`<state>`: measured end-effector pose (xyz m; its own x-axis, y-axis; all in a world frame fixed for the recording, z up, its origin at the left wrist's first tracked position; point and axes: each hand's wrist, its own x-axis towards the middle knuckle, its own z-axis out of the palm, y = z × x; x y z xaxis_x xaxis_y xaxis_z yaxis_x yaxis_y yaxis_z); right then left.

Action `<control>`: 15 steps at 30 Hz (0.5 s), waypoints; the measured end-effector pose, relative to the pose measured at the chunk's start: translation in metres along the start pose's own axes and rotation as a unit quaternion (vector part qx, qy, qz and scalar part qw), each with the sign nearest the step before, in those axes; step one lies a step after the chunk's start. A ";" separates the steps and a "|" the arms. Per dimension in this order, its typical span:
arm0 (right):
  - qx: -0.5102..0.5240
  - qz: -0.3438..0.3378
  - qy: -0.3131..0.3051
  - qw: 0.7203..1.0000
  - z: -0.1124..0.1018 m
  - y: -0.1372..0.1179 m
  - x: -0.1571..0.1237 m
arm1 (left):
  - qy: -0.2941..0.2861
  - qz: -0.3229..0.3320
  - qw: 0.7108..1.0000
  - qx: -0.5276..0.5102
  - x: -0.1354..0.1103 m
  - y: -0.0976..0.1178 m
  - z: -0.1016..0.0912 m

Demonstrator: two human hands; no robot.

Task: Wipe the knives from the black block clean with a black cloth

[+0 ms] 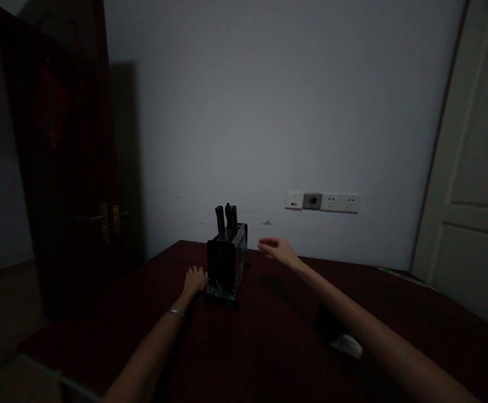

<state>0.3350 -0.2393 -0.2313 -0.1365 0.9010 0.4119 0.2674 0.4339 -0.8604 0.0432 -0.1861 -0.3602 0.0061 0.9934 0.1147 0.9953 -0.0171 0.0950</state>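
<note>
A black knife block [221, 267] stands upright on the dark red table, with several black knife handles [228, 218] sticking out of its top. Against the block's left side, low down, rests my left hand [195, 279]. Its fingers reach forward, slightly spread; whether they press on the block or only touch it I cannot tell. My right hand [278, 250] hovers to the right of the block, apart from it. Nothing shows in its fingers, which stretch towards the block with a small gap from the thumb.
A black and white item [347, 345] lies on the table [261, 347], partly behind my right forearm. Sockets [339, 203] sit on the wall behind. A dark door [71, 168] stands at the left, a pale door [479, 184] at the right. The room is dim.
</note>
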 end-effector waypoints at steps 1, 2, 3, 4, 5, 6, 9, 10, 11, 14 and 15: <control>-0.018 -0.036 0.021 0.999 0.003 -0.013 0.015 | 0.010 -0.018 1.000 0.005 0.001 -0.001 0.002; -0.025 -0.051 0.034 0.998 0.007 -0.023 0.029 | 0.019 -0.035 0.999 0.010 0.002 -0.001 0.003; -0.031 -0.060 0.042 0.997 0.012 -0.032 0.041 | 0.026 -0.047 0.998 0.015 0.003 -0.002 0.005; -0.036 -0.068 0.051 0.996 0.018 -0.038 0.052 | 0.031 -0.053 0.998 0.018 0.004 -0.002 0.006; -0.044 -0.072 0.058 0.995 0.024 -0.042 0.061 | 0.034 -0.058 0.998 0.021 0.005 -0.002 0.008; -0.051 -0.075 0.063 0.994 0.030 -0.044 0.069 | 0.037 -0.062 0.997 0.023 0.006 -0.003 0.009; -0.076 -0.070 0.075 0.992 0.048 -0.044 0.082 | 0.046 -0.070 0.996 0.029 0.009 -0.004 0.012; -0.084 -0.066 0.078 0.991 0.053 -0.043 0.085 | 0.049 -0.071 0.996 0.029 0.010 -0.005 0.013; -0.092 -0.060 0.080 0.991 0.057 -0.042 0.087 | 0.050 -0.070 0.996 0.029 0.011 -0.005 0.014; -0.114 -0.047 0.085 0.989 0.065 -0.041 0.090 | 0.055 -0.067 0.996 0.026 0.014 -0.006 0.017; -0.121 -0.045 0.086 0.988 0.066 -0.041 0.090 | 0.058 -0.066 0.996 0.025 0.014 -0.007 0.018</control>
<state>0.2482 -0.1762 -0.1788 -0.0109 0.8373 0.5466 0.4842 0.4827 -0.7298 0.0383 -0.1699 -0.3765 -0.1335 0.9667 0.2182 0.9903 0.1215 0.0676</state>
